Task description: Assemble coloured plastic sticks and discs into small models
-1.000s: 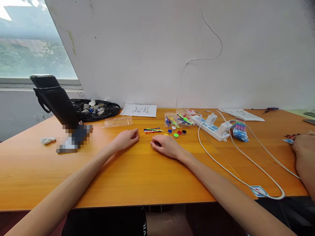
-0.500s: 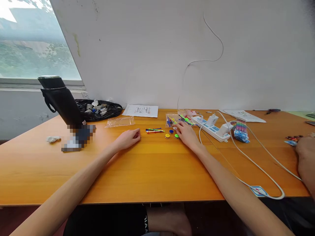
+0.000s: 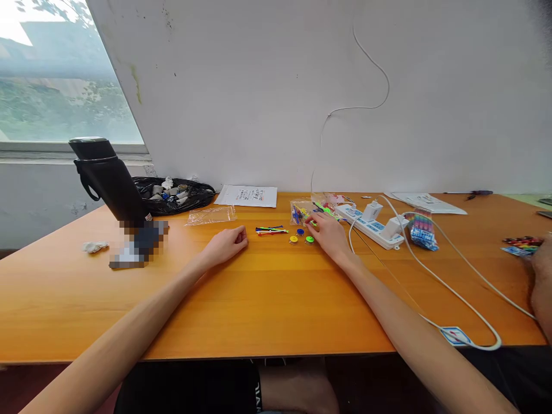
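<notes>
My left hand [image 3: 226,246] rests on the table with its fingers curled in, and nothing shows in them. Beside it lies a small bundle of thin coloured plastic sticks [image 3: 271,230]. My right hand [image 3: 330,234] is further right, fingers bent and thumb apart, over small coloured plastic parts by a clear plastic bag [image 3: 297,213]. No held piece can be made out. Close to its thumb lie a yellow disc [image 3: 294,239], a blue disc [image 3: 301,232] and a green disc [image 3: 309,239]. Bright green and blue pieces [image 3: 326,210] lie behind the fingers, partly hidden.
A white power strip [image 3: 373,227] with chargers and loose cables stands right, beside a bag of colourful items [image 3: 422,230]. A black bottle [image 3: 110,181] and a black bag [image 3: 194,192] of scraps are left. Another person's hand [image 3: 542,267] is at the right edge.
My right hand's fingers have shifted slightly among the small parts. My left hand stays in place. At the right edge, the other person's hand has drawn back to the right.
</notes>
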Demonstrator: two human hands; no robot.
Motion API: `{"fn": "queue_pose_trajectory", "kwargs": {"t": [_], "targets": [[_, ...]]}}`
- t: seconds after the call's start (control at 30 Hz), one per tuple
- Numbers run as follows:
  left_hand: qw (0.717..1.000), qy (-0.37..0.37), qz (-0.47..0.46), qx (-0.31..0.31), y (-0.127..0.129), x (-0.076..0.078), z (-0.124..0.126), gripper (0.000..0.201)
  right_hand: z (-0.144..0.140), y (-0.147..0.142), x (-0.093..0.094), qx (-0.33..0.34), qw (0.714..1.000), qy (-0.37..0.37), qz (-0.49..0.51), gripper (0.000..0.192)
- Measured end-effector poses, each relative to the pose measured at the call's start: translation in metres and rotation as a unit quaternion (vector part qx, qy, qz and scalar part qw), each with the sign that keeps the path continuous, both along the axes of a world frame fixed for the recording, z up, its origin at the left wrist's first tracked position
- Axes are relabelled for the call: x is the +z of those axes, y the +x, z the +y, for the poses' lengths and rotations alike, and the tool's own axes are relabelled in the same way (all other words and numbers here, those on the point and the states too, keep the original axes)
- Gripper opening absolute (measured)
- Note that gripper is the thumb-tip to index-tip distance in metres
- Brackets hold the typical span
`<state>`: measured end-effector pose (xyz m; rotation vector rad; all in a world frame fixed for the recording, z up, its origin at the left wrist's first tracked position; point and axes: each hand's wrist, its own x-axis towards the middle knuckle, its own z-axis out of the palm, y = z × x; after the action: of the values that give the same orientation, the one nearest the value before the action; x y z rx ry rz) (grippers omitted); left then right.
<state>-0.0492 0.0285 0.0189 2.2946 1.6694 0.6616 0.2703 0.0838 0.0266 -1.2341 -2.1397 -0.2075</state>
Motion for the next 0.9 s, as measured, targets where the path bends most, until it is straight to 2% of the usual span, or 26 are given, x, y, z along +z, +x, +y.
{"fn": "queue_pose_trajectory", "kwargs": {"t": [0.1, 0.2, 0.27, 0.33, 0.4, 0.53, 0.63, 0.77, 0.83, 0.9], "targets": [[0.990, -0.012, -0.140, -0.034, 0.011, -0.001, -0.002, 0.023, -0.015, -0.016, 0.009, 0.088, 0.992, -0.003, 0.087, 0.014], [0.941, -0.131, -0.275, -0.149, 0.021, 0.003, -0.007, 0.032, -0.037, -0.042, 0.009, 0.209, 0.967, -0.046, 0.134, 0.015], [0.911, -0.195, -0.305, -0.198, 0.023, 0.008, -0.011, 0.038, -0.051, -0.059, 0.004, 0.277, 0.950, -0.080, 0.123, 0.014], [0.908, -0.210, -0.301, -0.204, 0.022, 0.012, -0.014, 0.040, -0.061, -0.071, -0.002, 0.324, 0.936, -0.104, 0.094, 0.012], [0.913, -0.205, -0.286, -0.206, 0.021, 0.013, -0.014, 0.039, -0.066, -0.078, -0.006, 0.344, 0.929, -0.117, 0.073, 0.011], [0.911, -0.198, -0.290, -0.216, 0.020, 0.006, -0.009, 0.035, -0.064, -0.075, -0.007, 0.329, 0.934, -0.115, 0.077, 0.012], [0.900, -0.203, -0.337, -0.188, 0.021, -0.003, -0.003, 0.035, -0.054, -0.067, -0.008, 0.275, 0.956, -0.084, 0.063, 0.016], [0.855, -0.185, -0.473, -0.101, 0.018, -0.013, 0.007, 0.037, -0.033, -0.052, -0.017, 0.169, 0.985, -0.042, 0.014, 0.022], [0.835, -0.165, -0.522, -0.062, 0.016, -0.016, 0.010, 0.038, -0.025, -0.046, -0.022, 0.137, 0.990, -0.040, -0.011, 0.023], [0.828, -0.160, -0.536, -0.050, 0.014, -0.017, 0.012, 0.038, -0.020, -0.042, -0.027, 0.125, 0.991, -0.045, -0.029, 0.023]]}}
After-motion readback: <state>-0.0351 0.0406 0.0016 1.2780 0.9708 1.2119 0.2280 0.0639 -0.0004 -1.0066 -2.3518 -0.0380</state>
